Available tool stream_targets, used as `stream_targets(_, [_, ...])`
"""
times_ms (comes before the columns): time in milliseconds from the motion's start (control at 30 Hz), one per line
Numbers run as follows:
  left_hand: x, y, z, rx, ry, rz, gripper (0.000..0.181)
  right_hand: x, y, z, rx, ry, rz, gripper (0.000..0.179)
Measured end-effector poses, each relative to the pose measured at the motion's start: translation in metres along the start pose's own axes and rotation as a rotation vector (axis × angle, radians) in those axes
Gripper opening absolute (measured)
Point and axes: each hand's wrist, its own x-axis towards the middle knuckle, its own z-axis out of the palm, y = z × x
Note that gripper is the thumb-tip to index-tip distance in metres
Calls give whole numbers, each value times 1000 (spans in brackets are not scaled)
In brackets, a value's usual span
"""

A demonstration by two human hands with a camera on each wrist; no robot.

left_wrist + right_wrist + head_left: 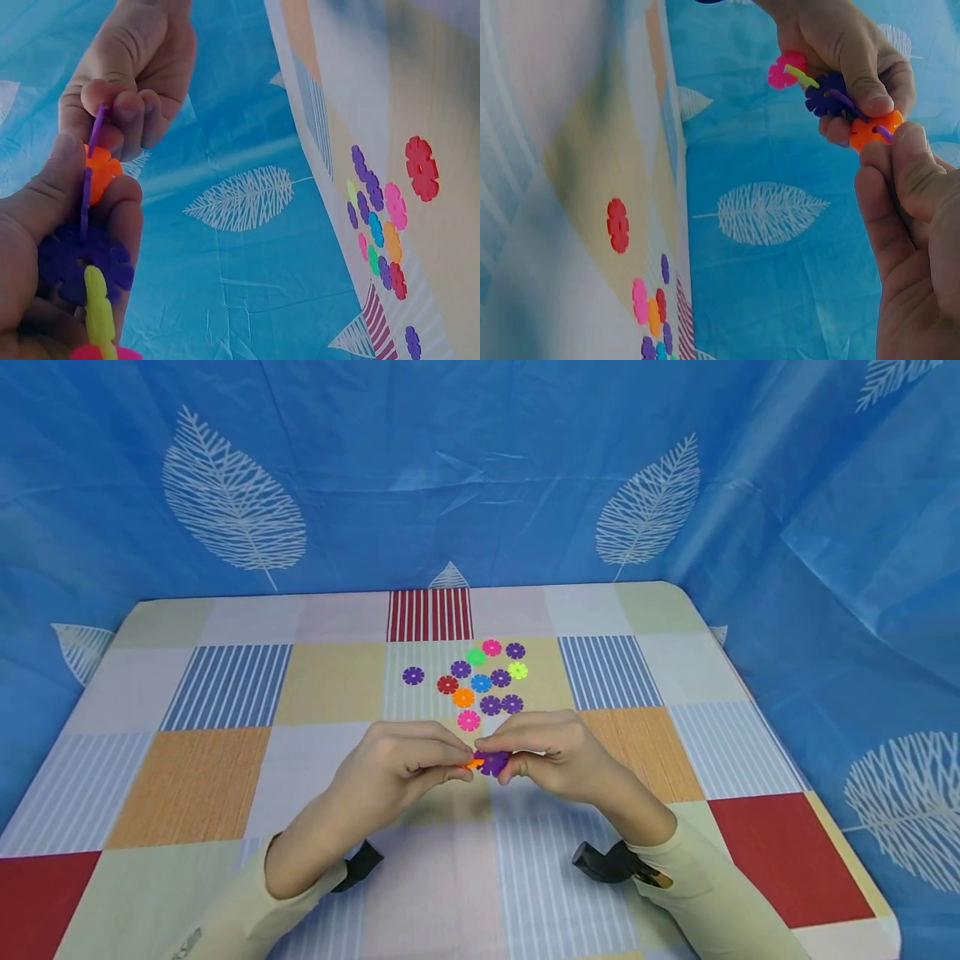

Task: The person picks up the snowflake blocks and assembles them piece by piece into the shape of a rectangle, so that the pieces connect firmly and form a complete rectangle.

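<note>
Above the table, my left hand [405, 762] holds a short chain of notched plastic snowflake discs. The chain runs from a pink disc [786, 70] through a yellow disc [99, 311] and a dark purple disc [67, 262] to another purple disc and an orange disc [870, 133]. My right hand [551, 753] pinches a purple disc [492, 763] between thumb and fingers, its edge at the orange disc. Both hands meet fingertip to fingertip, and the left fingers cover part of the chain.
Loose discs lie beyond the hands in a cluster, among them a blue disc [481, 683], a green disc [476, 657] and a pink disc [468, 720]. A single red disc [422, 169] lies nearer. The patchwork tablecloth [180, 789] meets a blue leaf-print curtain [450, 468] behind.
</note>
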Motion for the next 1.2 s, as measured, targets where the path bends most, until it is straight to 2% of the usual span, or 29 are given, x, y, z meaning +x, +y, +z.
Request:
stream_targets(233, [2, 4, 0, 0, 14, -6, 15, 0, 1, 3, 26, 34, -18, 28])
stream_targets(367, [2, 5, 1, 34, 26, -8, 17, 0, 0, 1, 21, 30, 17, 30])
stream_targets(533, [2, 6, 0, 86, 33, -47, 21, -1, 0, -3, 5, 5, 82, 36])
stream_targets(800, [1, 5, -1, 76, 48, -66, 19, -2, 0, -6, -22, 1, 114, 36])
stream_targets(1033, [1, 5, -3, 85, 36, -85, 19, -2, -2, -8, -29, -5, 133, 36])
stream_targets(1200, [1, 5, -4, 85, 35, -109, 19, -2, -2, -9, -48, 31, 126, 36])
